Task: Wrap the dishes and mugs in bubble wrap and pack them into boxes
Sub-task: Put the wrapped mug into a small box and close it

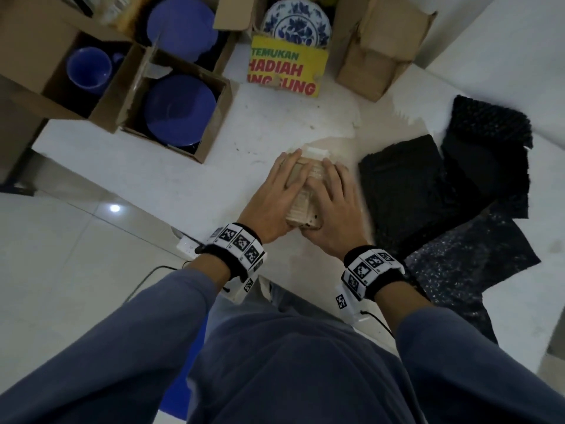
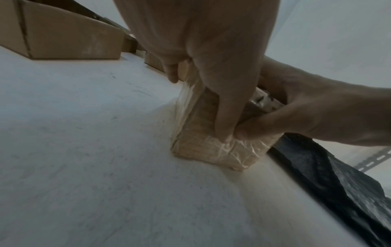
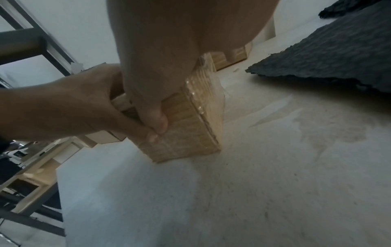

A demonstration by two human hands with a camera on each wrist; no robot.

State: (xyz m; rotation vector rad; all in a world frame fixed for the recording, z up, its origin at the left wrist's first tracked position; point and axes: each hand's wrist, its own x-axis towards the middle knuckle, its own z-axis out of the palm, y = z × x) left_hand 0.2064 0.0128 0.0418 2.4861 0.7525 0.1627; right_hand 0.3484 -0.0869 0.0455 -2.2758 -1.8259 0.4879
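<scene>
Head view: tan, seemingly film-wrapped box (image 1: 305, 191), both hands' grip.

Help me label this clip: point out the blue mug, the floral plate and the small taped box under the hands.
blue mug (image 1: 89, 68), head view, on its inside hollow.
floral plate (image 1: 296, 23), head view, on its patterned centre.
taped box (image 2: 213, 151), left wrist view, on its near lower face.

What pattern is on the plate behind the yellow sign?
Blue flowers on white, on the plate; the head view shows it best.
</scene>
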